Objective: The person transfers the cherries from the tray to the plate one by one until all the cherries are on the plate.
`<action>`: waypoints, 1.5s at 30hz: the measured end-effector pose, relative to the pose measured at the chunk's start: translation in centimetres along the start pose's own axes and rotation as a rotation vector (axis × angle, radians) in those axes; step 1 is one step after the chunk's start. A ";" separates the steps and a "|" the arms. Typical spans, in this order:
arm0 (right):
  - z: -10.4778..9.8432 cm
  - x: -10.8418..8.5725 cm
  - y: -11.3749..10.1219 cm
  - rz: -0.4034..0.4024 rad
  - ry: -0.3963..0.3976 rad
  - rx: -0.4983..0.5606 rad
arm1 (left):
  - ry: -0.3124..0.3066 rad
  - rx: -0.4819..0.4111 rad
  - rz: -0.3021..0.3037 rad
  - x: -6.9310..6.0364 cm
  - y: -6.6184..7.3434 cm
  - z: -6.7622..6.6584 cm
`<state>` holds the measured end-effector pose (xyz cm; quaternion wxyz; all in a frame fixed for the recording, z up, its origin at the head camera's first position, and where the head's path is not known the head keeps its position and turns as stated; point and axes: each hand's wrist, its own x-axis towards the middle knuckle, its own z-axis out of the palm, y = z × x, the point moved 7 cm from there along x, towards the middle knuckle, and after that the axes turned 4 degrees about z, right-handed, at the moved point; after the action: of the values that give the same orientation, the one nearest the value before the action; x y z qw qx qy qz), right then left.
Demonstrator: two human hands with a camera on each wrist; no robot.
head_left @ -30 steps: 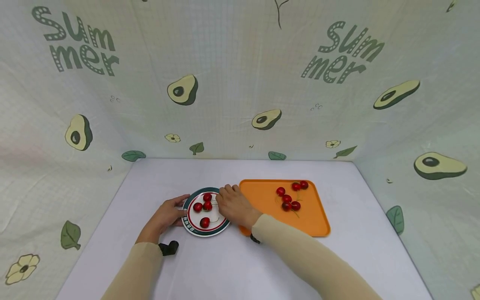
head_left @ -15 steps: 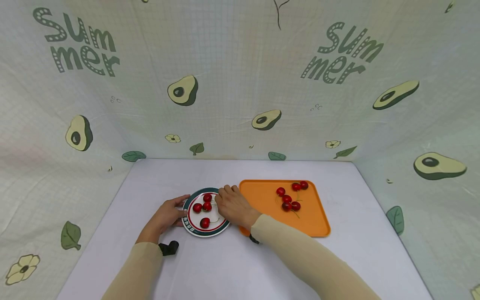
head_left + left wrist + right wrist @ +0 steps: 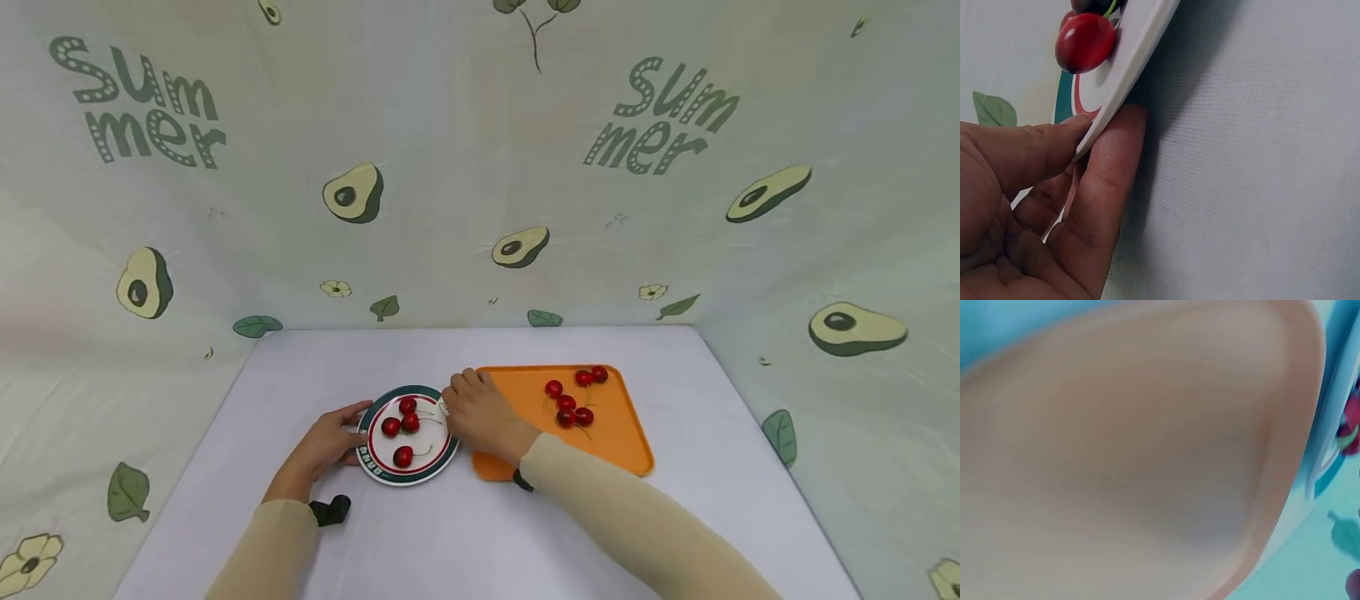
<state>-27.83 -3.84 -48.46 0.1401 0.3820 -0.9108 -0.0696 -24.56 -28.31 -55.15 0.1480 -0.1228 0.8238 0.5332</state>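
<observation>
My left hand (image 3: 322,446) pinches the left rim of a round white plate (image 3: 438,454) with a green border. In the left wrist view the hand (image 3: 1054,200) has its thumb above the plate's edge (image 3: 1132,72) and fingers beneath. Several red cherries with stems lie on the plate, one cherry (image 3: 402,456) nearest its front. Bent over at the plate's right rim is my right hand (image 3: 483,417); its fingertips are hidden, so its hold is unclear. The right wrist view shows the plate (image 3: 1335,406) at its right edge, with a bit of fingertip (image 3: 1353,584) below.
An orange tray (image 3: 607,442) lies right of the plate, partly under the right hand and wrist, with several cherries, one of them (image 3: 553,389) nearer its middle. Patterned cloth (image 3: 427,275) stands behind and at both sides of the white table (image 3: 420,550).
The right hand has shifted right relative to the plate, uncovering more of its right rim. The head view has moved slightly. The left hand keeps its place at the plate.
</observation>
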 end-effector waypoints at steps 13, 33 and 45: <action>-0.1 -5.3 9.5 0.196 0.088 0.051 | 0.007 -0.011 0.006 -0.4 -0.1 0.1; 2.2 -14.5 20.2 0.521 0.109 0.079 | 0.008 -0.007 0.019 -0.4 -0.1 0.2; 3.1 -14.8 20.1 0.508 0.112 0.079 | 0.021 0.021 0.013 -0.4 -0.3 0.1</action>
<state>-32.48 20.91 -49.71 0.1881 0.1495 -0.9704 0.0248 -24.10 -28.33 -55.27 0.1371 -0.1214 0.8316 0.5243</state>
